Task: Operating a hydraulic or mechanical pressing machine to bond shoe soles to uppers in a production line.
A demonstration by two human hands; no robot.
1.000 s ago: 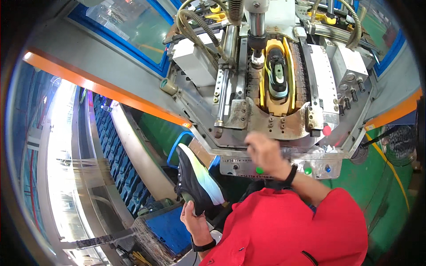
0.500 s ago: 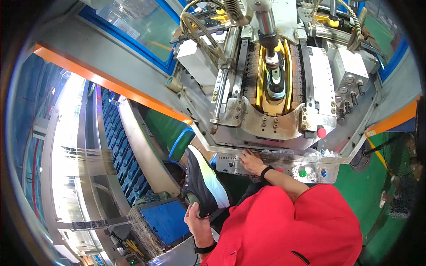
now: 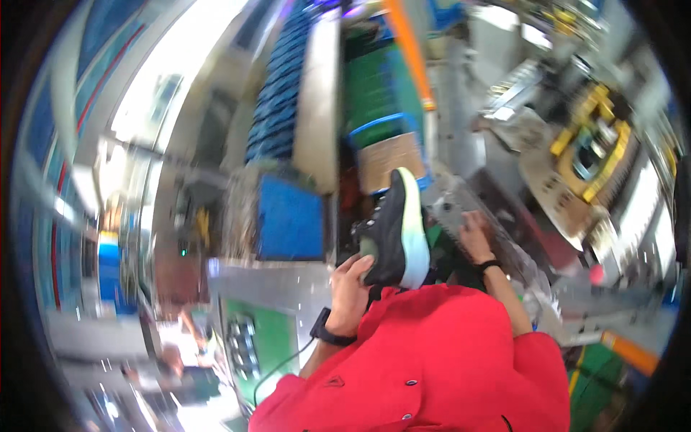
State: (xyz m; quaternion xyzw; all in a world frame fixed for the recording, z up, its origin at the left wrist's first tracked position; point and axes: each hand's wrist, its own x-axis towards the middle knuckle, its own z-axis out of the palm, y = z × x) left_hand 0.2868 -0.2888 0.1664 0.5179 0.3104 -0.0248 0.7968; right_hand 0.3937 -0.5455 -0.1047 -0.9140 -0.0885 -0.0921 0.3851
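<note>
My left hand (image 3: 350, 288), a black band on its wrist, is closed on the collar end of a black sneaker (image 3: 389, 241). The sneaker's thick sole fades from yellow-green to light blue and is turned to the right. To the right of it, my right hand (image 3: 475, 236) lies with fingers stretched out on the grey front control panel (image 3: 448, 207) of a machine; motion blur hides which button, if any, it touches. Inside the machine, another shoe (image 3: 586, 160) sits between yellow side pads (image 3: 607, 162).
A blue-topped box (image 3: 290, 217) stands left of the sneaker, beside a conveyor with blue ridged rollers (image 3: 284, 86). Beyond the sneaker is a blue-framed stand with a brown board (image 3: 392, 162). Orange-edged machine frame (image 3: 410, 54) rises ahead. Another person (image 3: 183, 367) is at lower left.
The view has swung left, so the machine now sits at the right and is blurred. My left hand still holds the sneaker; my right hand stays at the panel.
</note>
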